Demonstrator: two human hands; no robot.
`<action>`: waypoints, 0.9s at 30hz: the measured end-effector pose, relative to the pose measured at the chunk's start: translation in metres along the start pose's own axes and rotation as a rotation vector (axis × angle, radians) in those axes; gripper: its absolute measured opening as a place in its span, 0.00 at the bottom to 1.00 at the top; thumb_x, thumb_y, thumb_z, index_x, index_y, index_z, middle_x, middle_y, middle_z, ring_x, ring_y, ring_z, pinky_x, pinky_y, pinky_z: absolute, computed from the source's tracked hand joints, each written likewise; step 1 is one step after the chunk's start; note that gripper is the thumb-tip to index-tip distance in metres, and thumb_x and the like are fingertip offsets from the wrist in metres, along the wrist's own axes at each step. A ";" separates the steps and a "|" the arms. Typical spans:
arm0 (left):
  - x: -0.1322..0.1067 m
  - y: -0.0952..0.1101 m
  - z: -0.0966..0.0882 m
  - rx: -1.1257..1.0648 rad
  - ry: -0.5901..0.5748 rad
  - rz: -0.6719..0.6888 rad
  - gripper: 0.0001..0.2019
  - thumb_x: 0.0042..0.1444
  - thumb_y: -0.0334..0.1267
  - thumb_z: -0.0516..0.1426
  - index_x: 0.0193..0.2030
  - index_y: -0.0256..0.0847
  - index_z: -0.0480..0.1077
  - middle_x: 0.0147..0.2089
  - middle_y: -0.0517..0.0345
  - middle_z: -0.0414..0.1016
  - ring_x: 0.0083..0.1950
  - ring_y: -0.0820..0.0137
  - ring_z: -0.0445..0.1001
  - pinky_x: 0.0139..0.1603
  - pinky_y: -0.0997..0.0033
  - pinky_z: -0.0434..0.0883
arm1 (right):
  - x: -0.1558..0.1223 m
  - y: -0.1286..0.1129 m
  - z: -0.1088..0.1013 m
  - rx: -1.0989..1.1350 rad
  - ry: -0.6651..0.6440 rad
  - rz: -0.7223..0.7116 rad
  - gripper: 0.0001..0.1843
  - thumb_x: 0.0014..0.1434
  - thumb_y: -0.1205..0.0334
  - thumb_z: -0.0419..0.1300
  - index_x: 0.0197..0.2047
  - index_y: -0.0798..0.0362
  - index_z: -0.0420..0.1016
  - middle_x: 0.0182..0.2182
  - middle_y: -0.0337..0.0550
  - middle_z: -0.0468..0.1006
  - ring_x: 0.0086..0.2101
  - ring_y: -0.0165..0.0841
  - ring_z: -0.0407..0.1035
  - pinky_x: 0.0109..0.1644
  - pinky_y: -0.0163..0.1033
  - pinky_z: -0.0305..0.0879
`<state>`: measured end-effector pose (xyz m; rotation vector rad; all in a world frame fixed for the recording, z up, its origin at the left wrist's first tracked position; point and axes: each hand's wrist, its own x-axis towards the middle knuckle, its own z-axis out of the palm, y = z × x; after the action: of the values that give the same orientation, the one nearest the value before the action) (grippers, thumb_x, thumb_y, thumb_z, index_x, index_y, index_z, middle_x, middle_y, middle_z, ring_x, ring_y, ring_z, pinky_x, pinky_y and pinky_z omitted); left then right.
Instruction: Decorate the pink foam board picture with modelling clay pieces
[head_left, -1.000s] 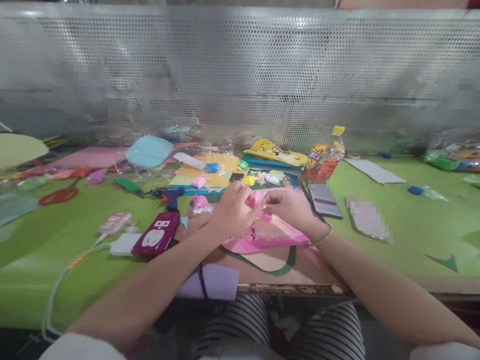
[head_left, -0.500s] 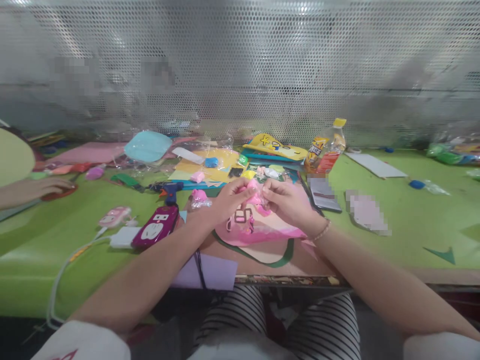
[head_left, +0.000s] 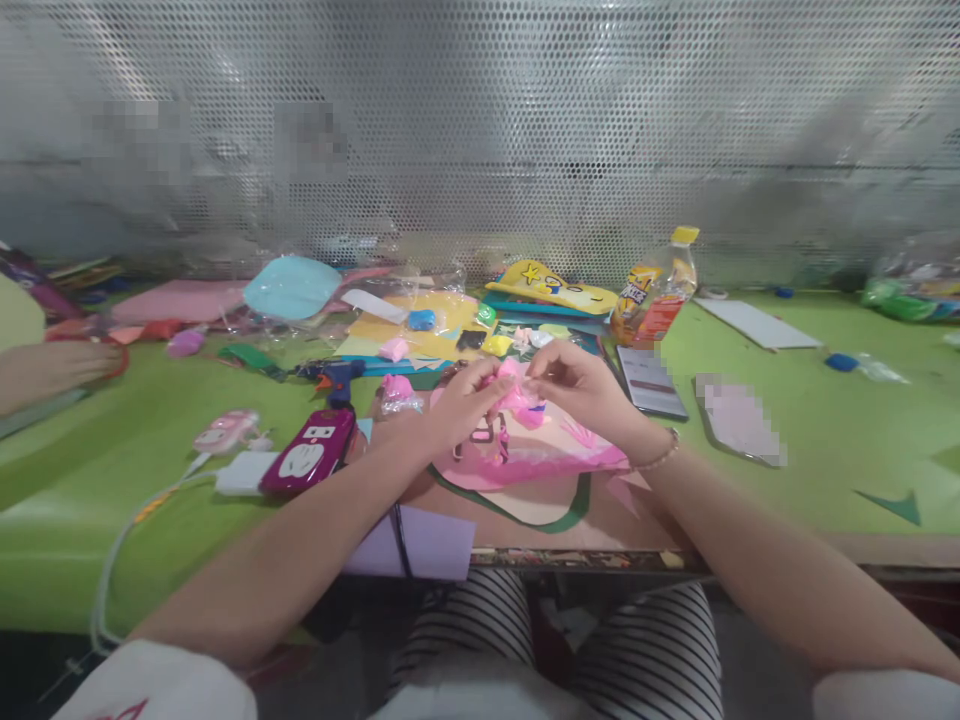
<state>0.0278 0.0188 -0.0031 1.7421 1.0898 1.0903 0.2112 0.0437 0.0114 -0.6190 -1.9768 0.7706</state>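
Observation:
Between my fingers is a pink lump of modelling clay, partly wrapped in clear plastic. My left hand is closed around its left side. My right hand pinches at its right side, fingertips bent together. Beneath both hands lies a pink and cream craft panel with a dark green edge and small brown and pink shapes on it. Left of my left hand sits another wrapped pink clay lump. Beyond my hands are yellow clay, black clay and blue clay.
A hot glue gun and a magenta power bank with a white charger lie at left. A drink bottle and a phone stand and lie at right. Another person's hand holds red-handled scissors at far left.
My right hand has lifted slightly and turned at the pink clay, its fingers more bent. The other person's hand has shifted left. The whole view has shifted a little.

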 end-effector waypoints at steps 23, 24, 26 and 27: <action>0.001 0.006 -0.004 0.194 -0.001 0.058 0.15 0.58 0.47 0.50 0.25 0.41 0.58 0.21 0.65 0.56 0.23 0.76 0.56 0.25 0.74 0.55 | -0.002 -0.001 0.006 -0.151 0.032 0.081 0.05 0.53 0.64 0.61 0.35 0.50 0.77 0.32 0.41 0.76 0.32 0.30 0.68 0.35 0.36 0.67; 0.000 0.006 -0.004 0.191 -0.012 0.042 0.15 0.58 0.48 0.50 0.25 0.41 0.58 0.20 0.65 0.56 0.22 0.76 0.55 0.24 0.74 0.54 | -0.002 -0.002 0.006 -0.175 0.025 0.085 0.05 0.53 0.64 0.60 0.34 0.50 0.76 0.32 0.40 0.76 0.32 0.30 0.68 0.35 0.36 0.66; 0.000 0.006 -0.004 0.169 -0.047 0.011 0.16 0.58 0.49 0.50 0.26 0.42 0.58 0.20 0.65 0.55 0.21 0.77 0.55 0.22 0.74 0.54 | -0.002 -0.001 0.006 -0.227 -0.013 0.073 0.04 0.53 0.65 0.59 0.34 0.51 0.74 0.32 0.41 0.75 0.32 0.30 0.67 0.34 0.36 0.66; 0.000 0.005 -0.004 0.153 -0.069 -0.003 0.16 0.59 0.50 0.49 0.26 0.42 0.58 0.20 0.65 0.55 0.20 0.77 0.54 0.21 0.74 0.54 | -0.002 0.000 0.006 -0.242 -0.048 0.060 0.04 0.54 0.65 0.58 0.35 0.51 0.74 0.33 0.41 0.74 0.32 0.30 0.67 0.34 0.36 0.65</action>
<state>0.0255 0.0183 0.0026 1.8827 1.1582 0.9581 0.2071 0.0403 0.0080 -0.8114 -2.1224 0.5904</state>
